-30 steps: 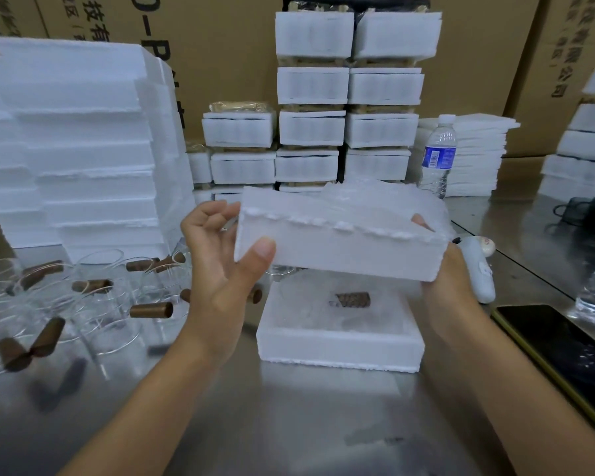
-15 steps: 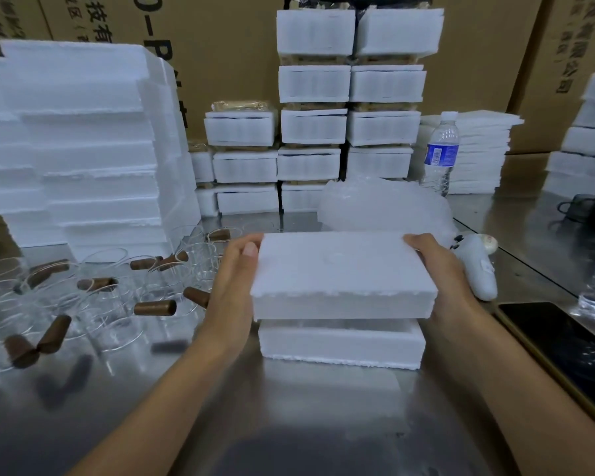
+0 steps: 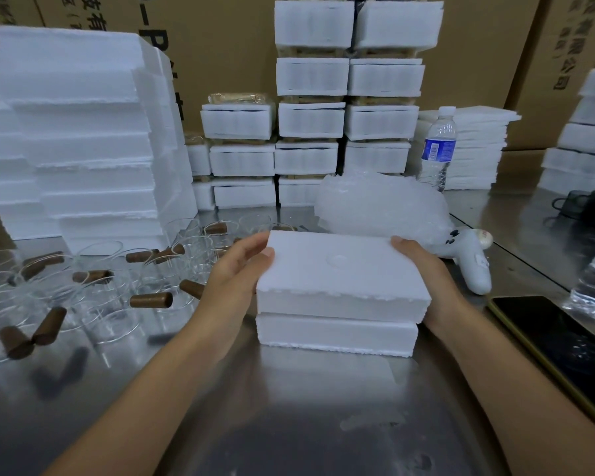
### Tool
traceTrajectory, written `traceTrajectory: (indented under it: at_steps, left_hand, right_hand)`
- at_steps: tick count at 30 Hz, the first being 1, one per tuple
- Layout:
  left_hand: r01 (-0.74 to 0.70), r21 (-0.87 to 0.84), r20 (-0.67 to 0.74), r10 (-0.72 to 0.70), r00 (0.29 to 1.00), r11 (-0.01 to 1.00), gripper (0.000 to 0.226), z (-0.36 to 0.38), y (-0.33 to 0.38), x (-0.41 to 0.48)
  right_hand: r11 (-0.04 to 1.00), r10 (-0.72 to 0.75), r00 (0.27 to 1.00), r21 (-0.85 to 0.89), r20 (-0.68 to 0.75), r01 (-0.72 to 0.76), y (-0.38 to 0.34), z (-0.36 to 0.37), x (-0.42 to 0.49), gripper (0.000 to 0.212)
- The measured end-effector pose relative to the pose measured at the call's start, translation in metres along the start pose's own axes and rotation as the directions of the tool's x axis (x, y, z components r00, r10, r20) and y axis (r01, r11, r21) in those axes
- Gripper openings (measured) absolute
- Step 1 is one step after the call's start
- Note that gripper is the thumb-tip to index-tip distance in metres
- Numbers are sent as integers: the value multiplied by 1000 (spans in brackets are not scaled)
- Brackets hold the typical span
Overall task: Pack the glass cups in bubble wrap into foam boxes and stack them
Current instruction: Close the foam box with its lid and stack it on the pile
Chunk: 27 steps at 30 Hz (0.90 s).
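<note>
Because it must seat squarely, the foam lid [image 3: 340,269] rests on the foam base [image 3: 337,333] — left hand [image 3: 236,269] and right hand [image 3: 423,273] gripping its ends, fingers curled round the edges. Contents are hidden.

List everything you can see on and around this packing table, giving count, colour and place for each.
foam lid: one, white, over the foam base
foam base: one, white, table centre
glass cups: many, clear with brown handles, table left
empty foam boxes: one tall stack, white, back left
packed foam boxes: several stacks, white, back centre
bubble wrap: one heap, clear, behind the lid
water bottle: one, clear with blue label, back right
controller: one, white, right of the lid
phone: one, black, table right
table: one, steel, under everything
left hand: grips the lid's left side
right hand: grips the lid's right side
</note>
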<state>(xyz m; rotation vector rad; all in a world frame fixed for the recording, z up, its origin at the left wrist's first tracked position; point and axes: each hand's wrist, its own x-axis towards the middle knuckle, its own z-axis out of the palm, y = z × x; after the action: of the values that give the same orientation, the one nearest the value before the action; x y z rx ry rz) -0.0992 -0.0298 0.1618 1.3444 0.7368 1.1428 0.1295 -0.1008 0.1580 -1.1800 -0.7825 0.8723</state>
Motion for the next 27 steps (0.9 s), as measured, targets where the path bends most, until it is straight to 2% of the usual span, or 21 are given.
traceTrajectory:
  at_steps: [2, 9, 13, 17, 21, 24, 27]
  left_hand:
    - [26, 18, 2, -26, 1000, 999, 22, 0, -1, 0]
    - [23, 74, 3, -23, 1000, 997, 33, 4, -2, -1]
    - [23, 87, 22, -25, 999, 996, 28, 6, -4, -4]
    - [-16, 150, 72, 6, 997, 989, 24, 6, -3, -8]
    - [-12, 158, 61, 3, 998, 987, 29, 8, 0, -10]
    - [-1, 162, 55, -8, 998, 987, 28, 8, 1, -9]
    - [8, 187, 66, -20, 998, 982, 27, 6, 1, -7]
  right_hand:
    - [1000, 6, 1000, 1, 17, -6, 2, -1, 0, 13]
    - [996, 81, 997, -39, 1, -81, -3, -2, -2, 29]
    - [995, 82, 995, -60, -53, -85, -8, -2, -3, 20]
    - [996, 82, 990, 34, -110, -79, -12, -2, -5, 11]
    - [996, 86, 985, 50, -149, -79, -16, -2, -11, 18]
    - [994, 105, 991, 46, -82, -102, -17, -2, -12, 14]
    - [996, 91, 990, 28, -105, -89, -22, -3, -14, 25]
